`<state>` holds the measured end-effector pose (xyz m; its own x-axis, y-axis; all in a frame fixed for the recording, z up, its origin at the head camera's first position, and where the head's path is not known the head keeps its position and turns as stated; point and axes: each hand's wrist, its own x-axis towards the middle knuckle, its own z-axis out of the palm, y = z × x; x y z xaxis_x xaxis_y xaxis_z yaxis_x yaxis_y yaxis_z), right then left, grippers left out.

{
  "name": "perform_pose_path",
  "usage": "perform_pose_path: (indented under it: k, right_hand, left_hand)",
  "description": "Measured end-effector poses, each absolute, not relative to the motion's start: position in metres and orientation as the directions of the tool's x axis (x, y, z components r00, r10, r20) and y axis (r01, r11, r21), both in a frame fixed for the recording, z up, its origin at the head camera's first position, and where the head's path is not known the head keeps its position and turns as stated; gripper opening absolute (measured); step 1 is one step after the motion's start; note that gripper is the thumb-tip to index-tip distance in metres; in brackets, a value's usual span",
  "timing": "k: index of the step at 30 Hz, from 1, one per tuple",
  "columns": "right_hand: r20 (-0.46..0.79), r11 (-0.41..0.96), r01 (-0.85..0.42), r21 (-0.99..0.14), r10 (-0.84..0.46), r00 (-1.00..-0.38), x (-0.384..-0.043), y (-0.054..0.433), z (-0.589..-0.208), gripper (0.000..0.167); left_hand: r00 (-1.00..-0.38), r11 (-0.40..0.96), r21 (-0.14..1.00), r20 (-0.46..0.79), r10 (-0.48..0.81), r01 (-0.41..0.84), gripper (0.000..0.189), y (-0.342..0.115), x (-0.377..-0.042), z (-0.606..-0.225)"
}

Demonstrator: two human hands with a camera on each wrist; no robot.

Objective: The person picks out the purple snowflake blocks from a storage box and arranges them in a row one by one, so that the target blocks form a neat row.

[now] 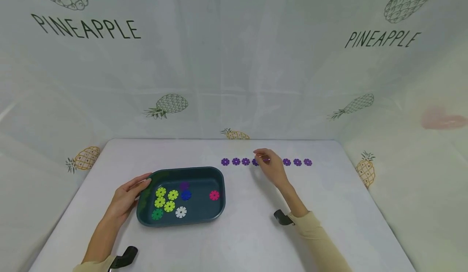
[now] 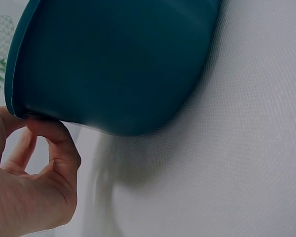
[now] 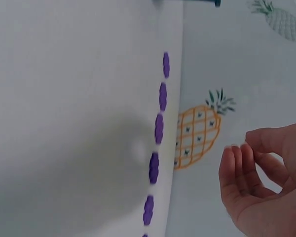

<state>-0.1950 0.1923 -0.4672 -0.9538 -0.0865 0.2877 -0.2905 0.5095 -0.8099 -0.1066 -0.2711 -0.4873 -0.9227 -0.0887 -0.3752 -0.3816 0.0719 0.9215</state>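
Note:
At its left end, my left hand grips the rim of a dark teal tray. The left wrist view shows thumb and fingers pinching the tray's edge. In the tray lie several yellow-green flower-shaped discs, a green one, a white one, a blue one, a purple one and a pink one. My right hand hovers over a row of purple flower-shaped discs, partly covering it. Its fingers curl toward the thumb, with nothing visible between them.
The discs form a straight line near the far edge of the white table. Behind the table hangs a pale curtain printed with pineapples. A black wrist device is on the left forearm, another device on the right.

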Motion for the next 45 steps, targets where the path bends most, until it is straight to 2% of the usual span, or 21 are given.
perform_pose_path:
  k: [7, 18, 31, 38, 45]
  right_hand:
    - [0.317, 0.477, -0.361, -0.801, -0.173, -0.933, -0.193, 0.16, -0.465, 0.019]
    - [0.292, 0.405, -0.398, -0.823, -0.299, -0.908, -0.186, 0.111, -0.457, 0.022]
    - [0.296, 0.347, -0.478, -0.807, -0.463, -0.836, -0.18, 0.071, -0.459, 0.022]
    - [0.297, 0.291, -0.521, -0.803, -0.562, -0.772, -0.179, 0.052, -0.462, 0.023]
    - [0.271, 0.302, -0.537, -0.787, -0.613, -0.742, -0.175, 0.033, -0.466, 0.025]
  left_hand:
    - [-0.928, 0.078, 0.926, -0.364, -0.086, -0.37, 0.061, -0.273, -0.107, -0.489]
    - [-0.924, 0.088, 0.921, -0.373, -0.083, -0.38, 0.067, -0.273, -0.109, -0.492]
    - [-0.933, 0.104, 0.928, -0.351, -0.086, -0.358, 0.065, -0.273, -0.107, -0.488]
    - [-0.928, 0.099, 0.925, -0.36, -0.093, -0.368, 0.063, -0.273, -0.108, -0.489]
    - [-0.924, 0.097, 0.921, -0.369, -0.097, -0.377, 0.065, -0.272, -0.107, -0.49]
